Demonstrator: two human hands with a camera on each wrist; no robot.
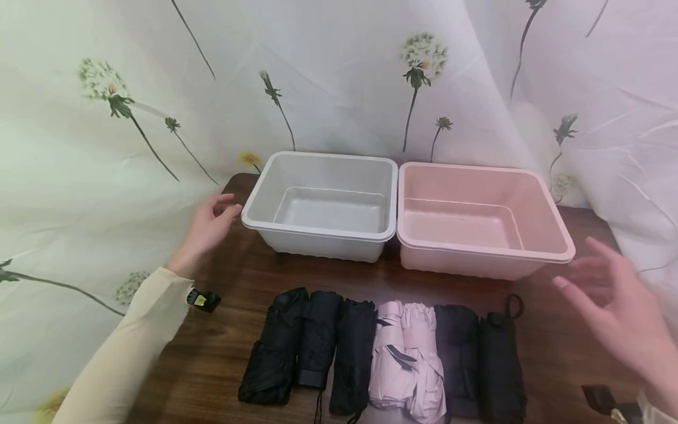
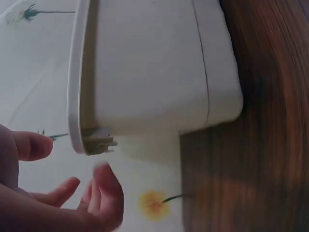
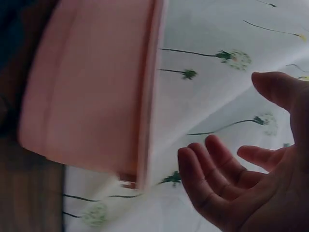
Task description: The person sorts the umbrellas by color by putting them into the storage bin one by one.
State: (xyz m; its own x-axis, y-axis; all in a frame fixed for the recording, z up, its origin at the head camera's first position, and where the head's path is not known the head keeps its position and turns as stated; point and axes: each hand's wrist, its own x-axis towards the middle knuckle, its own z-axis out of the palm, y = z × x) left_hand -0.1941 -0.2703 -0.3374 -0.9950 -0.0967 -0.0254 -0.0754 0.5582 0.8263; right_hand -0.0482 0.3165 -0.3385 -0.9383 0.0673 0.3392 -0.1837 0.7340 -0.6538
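A white plastic bin (image 1: 323,244) and a pink plastic bin (image 1: 466,265) stand side by side on the wooden table, both with nothing inside. My left hand (image 1: 209,227) is beside the white bin's left rim, its fingers loosely bent and holding nothing. In the left wrist view its fingertips sit just off the rim's corner. My right hand (image 1: 617,306) hovers off the pink bin's right front corner, fingers spread and relaxed. Nearer me lies a row of folded umbrellas: several black ones, such as the leftmost black umbrella (image 1: 272,347), and two pink umbrellas (image 1: 392,359) in the middle.
The dark wooden table (image 1: 212,359) carries the bins at the back and the umbrellas at the front. Behind it hangs a white cloth (image 1: 339,76) printed with dandelions. A wrist loop (image 1: 515,306) sticks up from the rightmost black umbrella.
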